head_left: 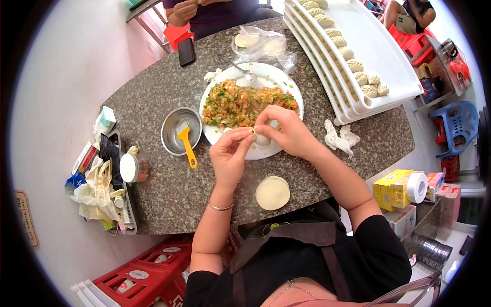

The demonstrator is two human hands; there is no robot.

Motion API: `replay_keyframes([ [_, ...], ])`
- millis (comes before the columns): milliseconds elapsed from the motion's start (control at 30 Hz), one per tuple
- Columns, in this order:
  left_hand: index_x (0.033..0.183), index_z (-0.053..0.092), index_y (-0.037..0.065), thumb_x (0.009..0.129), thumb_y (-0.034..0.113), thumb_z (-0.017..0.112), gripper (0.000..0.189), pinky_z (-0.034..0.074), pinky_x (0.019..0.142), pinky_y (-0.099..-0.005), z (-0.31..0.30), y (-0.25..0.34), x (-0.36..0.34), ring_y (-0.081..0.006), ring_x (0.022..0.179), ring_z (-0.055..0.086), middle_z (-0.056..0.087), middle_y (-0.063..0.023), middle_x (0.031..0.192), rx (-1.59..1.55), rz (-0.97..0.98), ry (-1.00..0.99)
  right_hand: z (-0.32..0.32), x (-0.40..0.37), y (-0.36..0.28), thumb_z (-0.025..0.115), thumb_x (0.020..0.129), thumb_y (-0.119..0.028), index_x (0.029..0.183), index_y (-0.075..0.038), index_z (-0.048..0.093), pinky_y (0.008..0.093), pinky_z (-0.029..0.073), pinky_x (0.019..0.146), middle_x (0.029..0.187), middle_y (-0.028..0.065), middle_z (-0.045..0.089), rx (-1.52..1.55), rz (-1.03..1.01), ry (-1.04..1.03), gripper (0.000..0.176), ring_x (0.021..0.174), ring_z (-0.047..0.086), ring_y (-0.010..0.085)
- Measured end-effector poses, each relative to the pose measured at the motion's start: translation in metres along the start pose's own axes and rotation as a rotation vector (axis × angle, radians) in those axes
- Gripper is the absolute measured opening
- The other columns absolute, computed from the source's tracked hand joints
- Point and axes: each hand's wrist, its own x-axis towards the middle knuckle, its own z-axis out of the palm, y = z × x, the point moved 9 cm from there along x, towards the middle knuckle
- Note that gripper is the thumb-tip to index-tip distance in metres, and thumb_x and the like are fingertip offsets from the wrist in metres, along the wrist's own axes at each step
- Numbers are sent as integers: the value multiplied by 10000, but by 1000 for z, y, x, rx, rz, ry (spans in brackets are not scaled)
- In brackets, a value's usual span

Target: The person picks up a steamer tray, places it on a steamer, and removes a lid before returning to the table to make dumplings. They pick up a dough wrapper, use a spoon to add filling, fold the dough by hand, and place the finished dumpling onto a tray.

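Above the near edge of a white plate [209, 134], a pale dumpling [262, 140] is held between my two hands. My left hand [230, 152] pinches its left end with thumb and fingertips. Curled over its top and right side is my right hand [287, 130], thumb and fingers closed on the dough. Chopped orange and green filling [240, 105] is heaped on the plate, with a metal spoon [249, 74] at the far rim. A stack of round dough wrappers [272, 193] lies nearest my body.
A metal bowl [168, 134] holds a yellow-handled brush [187, 146]. Stacked white trays [378, 51] carry several pleated dumplings [354, 65]. Crumpled tissue [339, 138], a jar [134, 168], a phone [186, 52] and bagged wrappers [266, 47] surround the plate. Another person [220, 15] sits opposite.
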Motion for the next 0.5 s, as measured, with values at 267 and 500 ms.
replay_keyframes([
  [267, 1002, 659, -27, 813, -18, 701, 193, 537, 755, -253, 1, 16, 0, -132, 882, 634, 642, -119, 1036, 122, 35, 63, 3, -1, -5, 648, 854, -127, 849, 16, 608, 334, 462, 737, 824, 110, 620, -93, -53, 15, 149, 810, 598, 228],
  [500, 995, 664, -35, 839, -20, 670, 157, 537, 765, -247, -1, -4, 2, -131, 876, 636, 647, -105, 1024, 117, 15, -38, 1, -1, 7, 647, 854, -125, 848, 21, 598, 336, 459, 732, 805, 107, 606, 32, 86, 6, 155, 783, 582, 229],
])
